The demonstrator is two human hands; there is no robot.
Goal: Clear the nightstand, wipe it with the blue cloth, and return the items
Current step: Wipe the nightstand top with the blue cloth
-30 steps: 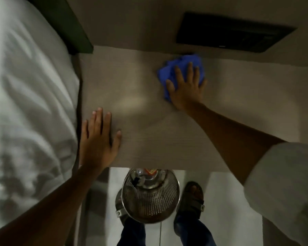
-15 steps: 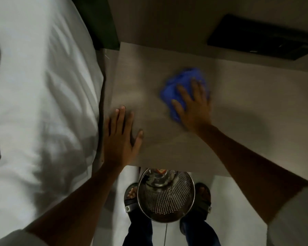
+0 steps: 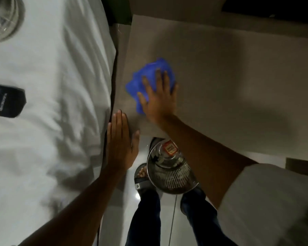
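Note:
The blue cloth [image 3: 146,80] lies bunched on the beige nightstand top [image 3: 220,77], toward its left side. My right hand [image 3: 158,98] presses flat on the cloth, fingers spread over it. My left hand [image 3: 121,141] lies flat with fingers together on the nightstand's near left corner, holding nothing. A black remote [image 3: 5,100] and a shiny metal bowl [image 3: 2,20] rest on the white bed [image 3: 52,103] at the left.
A perforated steel colander [image 3: 172,171] with a labelled item inside stands on the tiled floor in front of the nightstand, between my sandalled feet. A dark panel [image 3: 274,9] is set in the wall behind the nightstand.
My right hand has swept the blue cloth from the back middle of the nightstand toward its front left. My left hand has slid to the near left corner. The view has shifted left, showing the bed items.

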